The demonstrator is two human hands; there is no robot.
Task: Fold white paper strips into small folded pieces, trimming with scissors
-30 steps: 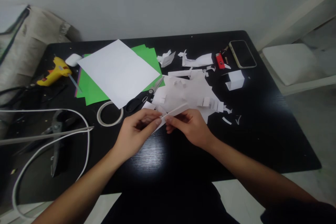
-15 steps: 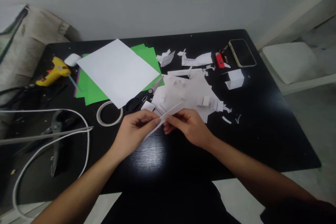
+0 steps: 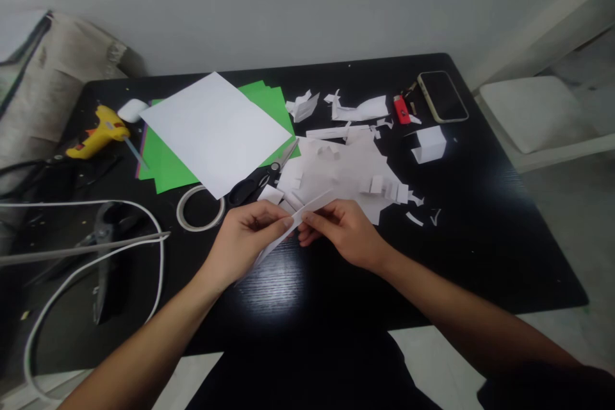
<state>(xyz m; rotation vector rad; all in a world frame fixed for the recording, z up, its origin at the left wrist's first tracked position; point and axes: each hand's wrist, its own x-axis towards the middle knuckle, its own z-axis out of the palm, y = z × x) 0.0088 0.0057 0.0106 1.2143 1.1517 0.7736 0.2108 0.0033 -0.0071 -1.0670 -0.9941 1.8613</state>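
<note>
Between both hands, above the front middle of the black table, a narrow white paper strip (image 3: 276,246) slants up to the right. My left hand (image 3: 243,237) pinches it with the thumb on top. Close beside, my right hand (image 3: 346,234) grips the same strip between thumb and fingers. Just beyond the hands lies a larger white paper piece (image 3: 336,163) with small folded bits on it. Black-handled scissors (image 3: 254,182) rest left of it, blades partly over the paper.
At left are a roll of tape (image 3: 180,211), a yellow glue gun (image 3: 103,131), pliers (image 3: 102,269) and a white cable (image 3: 161,269). A white sheet (image 3: 216,128) covers green sheets (image 3: 166,173). A red lighter (image 3: 401,110), phone (image 3: 442,96) and folded paper (image 3: 430,144) lie at right.
The paper strip has turned slightly in my fingers, and more of its lower left end shows below my left hand. Both hands stay almost in place.
</note>
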